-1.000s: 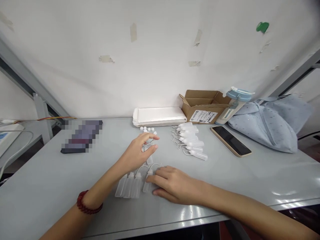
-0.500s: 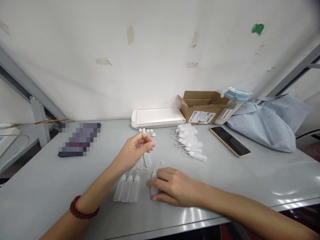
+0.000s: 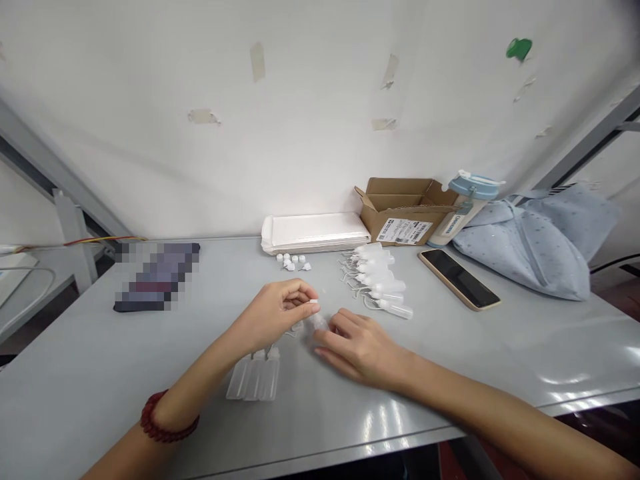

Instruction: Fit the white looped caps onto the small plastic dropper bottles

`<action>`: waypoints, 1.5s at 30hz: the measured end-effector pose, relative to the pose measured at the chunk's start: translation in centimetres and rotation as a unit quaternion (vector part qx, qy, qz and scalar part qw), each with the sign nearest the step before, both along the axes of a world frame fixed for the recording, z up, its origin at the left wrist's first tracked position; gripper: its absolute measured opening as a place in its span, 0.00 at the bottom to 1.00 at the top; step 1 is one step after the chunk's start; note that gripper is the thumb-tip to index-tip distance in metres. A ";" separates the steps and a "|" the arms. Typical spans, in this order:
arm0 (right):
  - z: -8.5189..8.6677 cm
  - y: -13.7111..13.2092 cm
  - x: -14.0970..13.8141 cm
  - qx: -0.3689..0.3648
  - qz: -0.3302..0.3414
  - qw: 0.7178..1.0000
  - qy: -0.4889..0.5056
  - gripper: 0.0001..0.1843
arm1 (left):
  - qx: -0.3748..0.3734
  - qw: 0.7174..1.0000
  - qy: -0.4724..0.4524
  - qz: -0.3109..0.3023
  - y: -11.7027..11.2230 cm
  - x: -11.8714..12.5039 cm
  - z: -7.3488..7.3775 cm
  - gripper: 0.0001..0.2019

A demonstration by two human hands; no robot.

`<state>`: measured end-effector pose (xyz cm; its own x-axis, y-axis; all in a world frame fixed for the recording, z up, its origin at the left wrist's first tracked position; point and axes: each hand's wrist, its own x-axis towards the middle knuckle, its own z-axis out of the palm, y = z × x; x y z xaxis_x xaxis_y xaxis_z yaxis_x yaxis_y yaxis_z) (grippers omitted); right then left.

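Note:
My left hand, with a red beaded bracelet at the wrist, pinches a small white cap between thumb and forefinger. Just below it, my right hand holds a small translucent squeeze bottle in its fingertips. The top of this bottle meets the left fingertips; whether the cap is seated cannot be seen. Three similar bottles lie side by side below my left hand, which partly covers more pieces. Several loose white caps sit beyond it.
A heap of small bottles with thin tethered stoppers lies right of centre. Behind stand white padded mailers, a cardboard box and a tumbler. A phone and blue cloth bag are at right; a blurred dark item at left.
My left hand has come right and down, away from the loose caps, to the bottle. My right hand has raised the bottle off the tabletop toward the left fingertips.

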<state>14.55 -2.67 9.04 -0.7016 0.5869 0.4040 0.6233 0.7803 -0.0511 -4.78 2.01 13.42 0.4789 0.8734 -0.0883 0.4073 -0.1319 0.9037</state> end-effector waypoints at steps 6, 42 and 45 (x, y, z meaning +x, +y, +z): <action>0.1 0.3 0.3 0.015 -0.017 0.998 0.050 0.10 | -0.015 1.000 0.004 0.001 0.2 -0.1 -0.1 0.11; 2.0 0.7 2.1 -0.090 0.091 0.991 0.035 0.11 | -0.128 0.990 -0.046 -0.035 -0.8 0.7 0.1 0.11; 2.0 0.8 2.2 -0.119 0.086 0.987 0.062 0.10 | -0.102 0.993 -0.056 -0.016 -1.0 1.0 0.2 0.09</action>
